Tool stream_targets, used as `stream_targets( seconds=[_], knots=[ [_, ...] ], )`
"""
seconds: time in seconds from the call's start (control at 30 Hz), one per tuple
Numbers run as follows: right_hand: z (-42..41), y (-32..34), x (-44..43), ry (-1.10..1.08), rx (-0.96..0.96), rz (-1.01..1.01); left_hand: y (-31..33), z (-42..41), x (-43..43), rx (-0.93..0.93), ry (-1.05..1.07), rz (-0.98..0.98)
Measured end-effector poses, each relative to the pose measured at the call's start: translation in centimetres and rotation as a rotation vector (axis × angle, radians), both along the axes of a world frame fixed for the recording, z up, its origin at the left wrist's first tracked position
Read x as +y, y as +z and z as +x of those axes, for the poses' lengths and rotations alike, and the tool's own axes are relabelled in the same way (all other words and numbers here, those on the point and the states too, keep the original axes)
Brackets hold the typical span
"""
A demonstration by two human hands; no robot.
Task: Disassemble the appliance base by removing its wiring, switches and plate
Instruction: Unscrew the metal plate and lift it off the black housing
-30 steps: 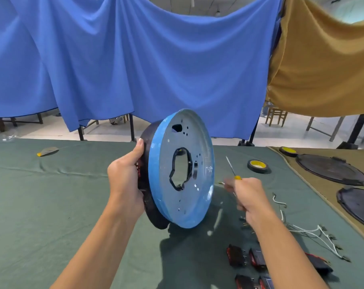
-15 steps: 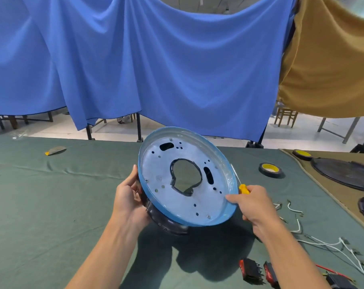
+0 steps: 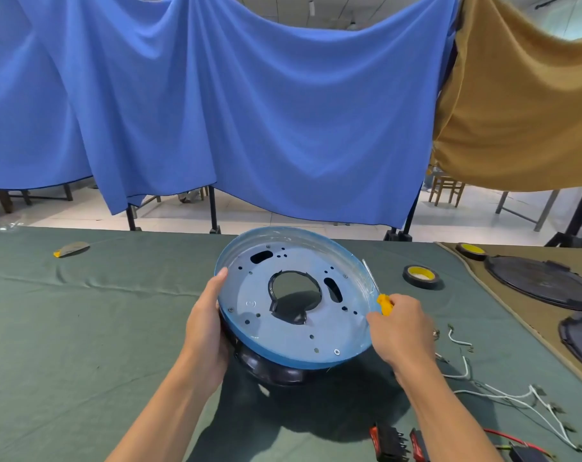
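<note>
Wires and switches already lie loose near right; left hand clasps the base, right hand grips a screwdriver. Plate seemingly remains attached.

Glossy blue plate, matt cloth

two bare forearms enter from about six o'clock. the left hand and right hand wear no gloves. no sleeves reach the wrists.
</note>
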State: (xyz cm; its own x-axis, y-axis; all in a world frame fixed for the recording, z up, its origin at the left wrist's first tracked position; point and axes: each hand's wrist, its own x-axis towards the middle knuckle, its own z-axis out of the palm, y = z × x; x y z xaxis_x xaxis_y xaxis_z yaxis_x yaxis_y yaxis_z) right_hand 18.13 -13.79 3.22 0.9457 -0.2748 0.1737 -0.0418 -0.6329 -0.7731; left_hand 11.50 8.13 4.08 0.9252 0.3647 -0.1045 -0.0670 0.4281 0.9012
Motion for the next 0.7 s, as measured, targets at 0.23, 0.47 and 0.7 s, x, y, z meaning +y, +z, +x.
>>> stream_targets(
  seconds=[0.23,0.47,0.7],
  knots=[
    [-0.6,0.7,0.5,0.088,0.018,-0.112,-0.5,0.3,-0.5,0.045,0.101,0.022],
    [-0.8,1.1,0.5,0.089,-0.013,-0.118,-0.1,0.1,-0.1,-0.037,0.037,0.148],
    [-0.9,1.7,-0.3,0.116,-0.018,-0.091,0.1,-0.1,-0.3,-0.002,0.043,0.155]
  ],
)
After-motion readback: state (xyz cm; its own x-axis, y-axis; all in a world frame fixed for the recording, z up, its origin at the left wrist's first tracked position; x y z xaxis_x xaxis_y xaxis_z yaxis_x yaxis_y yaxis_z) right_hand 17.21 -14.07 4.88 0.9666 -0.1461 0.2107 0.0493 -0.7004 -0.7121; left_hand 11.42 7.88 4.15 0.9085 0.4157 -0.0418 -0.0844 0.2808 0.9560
